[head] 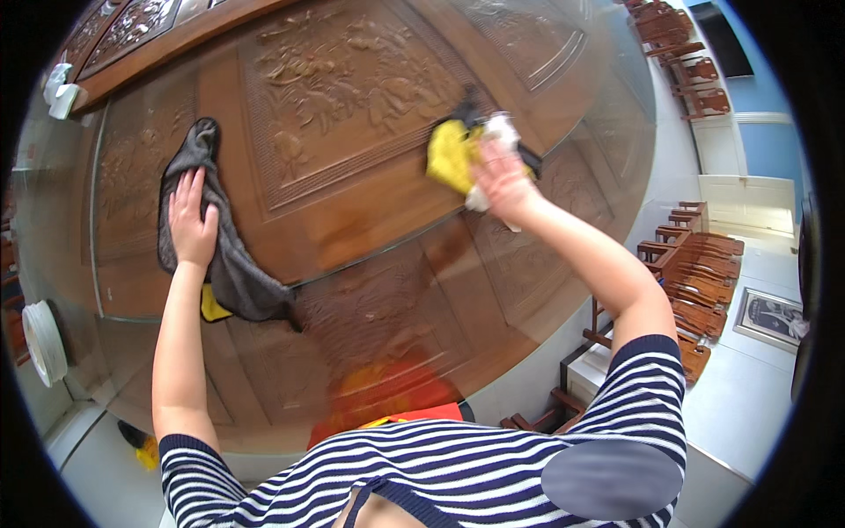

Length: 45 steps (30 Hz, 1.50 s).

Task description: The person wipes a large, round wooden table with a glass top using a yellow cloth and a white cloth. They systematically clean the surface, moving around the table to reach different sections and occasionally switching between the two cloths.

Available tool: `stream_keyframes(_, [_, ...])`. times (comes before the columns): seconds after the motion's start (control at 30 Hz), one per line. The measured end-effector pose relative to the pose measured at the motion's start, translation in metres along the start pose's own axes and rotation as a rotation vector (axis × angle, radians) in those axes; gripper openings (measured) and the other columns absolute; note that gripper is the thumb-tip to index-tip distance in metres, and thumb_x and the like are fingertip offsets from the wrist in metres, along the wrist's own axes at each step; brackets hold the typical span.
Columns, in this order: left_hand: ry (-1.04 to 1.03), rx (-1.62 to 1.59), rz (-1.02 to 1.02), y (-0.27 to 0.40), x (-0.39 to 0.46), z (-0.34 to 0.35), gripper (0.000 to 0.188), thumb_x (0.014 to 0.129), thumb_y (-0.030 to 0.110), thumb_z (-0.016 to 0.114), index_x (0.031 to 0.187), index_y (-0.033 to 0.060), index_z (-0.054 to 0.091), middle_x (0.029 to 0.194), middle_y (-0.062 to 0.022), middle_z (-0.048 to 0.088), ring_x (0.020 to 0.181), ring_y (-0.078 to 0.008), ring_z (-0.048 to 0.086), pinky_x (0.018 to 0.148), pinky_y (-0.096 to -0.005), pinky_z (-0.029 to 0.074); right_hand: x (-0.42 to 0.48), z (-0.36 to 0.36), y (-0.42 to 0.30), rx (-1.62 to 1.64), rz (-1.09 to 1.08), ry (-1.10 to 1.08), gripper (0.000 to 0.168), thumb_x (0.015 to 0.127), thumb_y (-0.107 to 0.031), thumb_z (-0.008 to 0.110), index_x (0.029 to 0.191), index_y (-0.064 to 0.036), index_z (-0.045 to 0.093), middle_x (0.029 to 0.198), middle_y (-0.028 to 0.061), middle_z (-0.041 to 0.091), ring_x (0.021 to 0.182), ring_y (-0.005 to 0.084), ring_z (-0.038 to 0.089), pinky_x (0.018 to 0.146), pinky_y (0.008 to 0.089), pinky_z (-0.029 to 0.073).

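Observation:
My left hand point(192, 221) lies flat on a dark grey cloth point(228, 244), thumb apart from the fingers. A yellow corner shows beneath the cloth, which is spread on a large carved wooden table point(360, 231) topped with glass. Farther right, my right hand point(505, 178) is over a bunched yellow and dark cloth point(450, 157). White material, perhaps tissue point(503, 130), sticks out past its fingertips and near the thumb. Blur hides whether those fingers grip the bundle or only press on it.
White objects point(64, 99) stand by a raised wooden part point(178, 49) at the far left. A stack of white plates or lids point(46, 343) is at the left edge. Wooden chairs point(700, 284) line the right side, near a framed picture point(769, 318). Something yellow and dark point(142, 449) is low at left.

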<state>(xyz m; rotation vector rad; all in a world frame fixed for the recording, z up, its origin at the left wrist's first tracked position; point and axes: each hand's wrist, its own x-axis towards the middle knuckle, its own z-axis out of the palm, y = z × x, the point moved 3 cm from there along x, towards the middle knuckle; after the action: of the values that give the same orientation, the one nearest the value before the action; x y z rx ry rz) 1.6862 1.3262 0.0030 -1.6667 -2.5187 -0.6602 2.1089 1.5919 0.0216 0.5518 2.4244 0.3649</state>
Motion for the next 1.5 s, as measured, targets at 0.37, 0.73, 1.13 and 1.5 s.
stream_keyframes(0.37, [0.008, 0.026, -0.001, -0.039, -0.002, 0.016, 0.059, 0.080, 0.014, 0.045, 0.138, 0.0112, 0.040, 0.142, -0.0105, 0.040, 0.134, -0.0274, 0.031, 0.111, -0.0438, 0.018, -0.003, -0.019, -0.090, 0.208, -0.432, 0.585, 0.063, 0.079, -0.026, 0.048, 0.140, -0.015, 0.035, 0.150, 0.0183, 0.022, 0.138, 0.0409, 0.019, 0.103, 0.0561, 0.028])
stream_keyframes(0.73, [0.179, 0.520, -0.573, -0.105, 0.011, 0.033, 0.054, 0.091, 0.032, 0.042, 0.143, 0.0235, 0.030, 0.141, -0.0110, 0.041, 0.130, -0.0244, 0.037, 0.097, -0.0555, 0.035, -0.030, -0.046, -0.119, 0.385, -0.496, 0.655, 0.066, 0.083, -0.038, 0.048, 0.141, -0.013, 0.034, 0.150, 0.0196, 0.020, 0.139, 0.0398, 0.014, 0.105, 0.0606, 0.019])
stream_keyframes(1.13, [0.140, -0.060, -0.022, 0.131, 0.128, 0.081, 0.066, 0.078, 0.018, 0.054, 0.141, 0.0165, 0.036, 0.138, -0.0096, 0.045, 0.128, -0.0263, 0.041, 0.109, -0.0457, 0.024, 0.049, -0.100, -0.112, 0.831, -0.968, 0.805, 0.044, 0.080, -0.043, 0.052, 0.109, -0.013, 0.064, 0.124, 0.0078, 0.051, 0.124, 0.0239, 0.039, 0.105, 0.0487, 0.024])
stream_keyframes(1.5, [0.179, -0.191, -0.126, 0.014, 0.132, 0.048, 0.051, 0.084, 0.010, 0.052, 0.134, 0.0030, 0.044, 0.136, -0.0114, 0.047, 0.127, -0.0234, 0.042, 0.107, -0.0316, 0.028, 0.207, -0.083, 0.111, 0.590, -0.043, 0.934, 0.045, 0.094, -0.042, 0.039, 0.123, -0.013, 0.056, 0.137, 0.0044, 0.047, 0.131, 0.0236, 0.035, 0.108, 0.0404, 0.026])
